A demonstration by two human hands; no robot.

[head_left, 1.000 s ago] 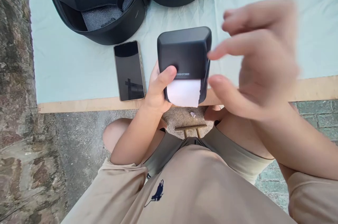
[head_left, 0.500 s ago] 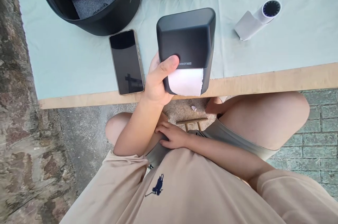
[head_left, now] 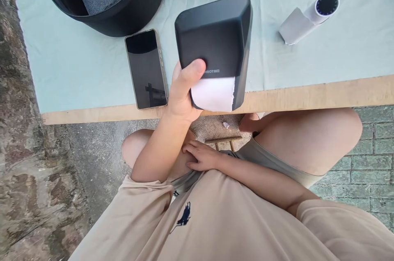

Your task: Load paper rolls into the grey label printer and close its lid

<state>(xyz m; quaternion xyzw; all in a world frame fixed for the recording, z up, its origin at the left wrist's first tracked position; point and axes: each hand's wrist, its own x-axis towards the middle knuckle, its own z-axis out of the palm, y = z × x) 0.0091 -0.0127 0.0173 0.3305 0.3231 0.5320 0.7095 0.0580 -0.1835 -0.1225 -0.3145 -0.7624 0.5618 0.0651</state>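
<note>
Black device (head_left: 215,37), long axis outward, paper (head_left: 213,93) bodyward, in left hand (head_left: 184,95), grip snug.

The device (head_left: 212,39) is black, its paper (head_left: 214,92) white.

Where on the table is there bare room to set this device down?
Bare cloth: between the black device and white roll, right of the roll, and left of the phone. Crowded: the narrow gaps between phone, black case and device.
</note>
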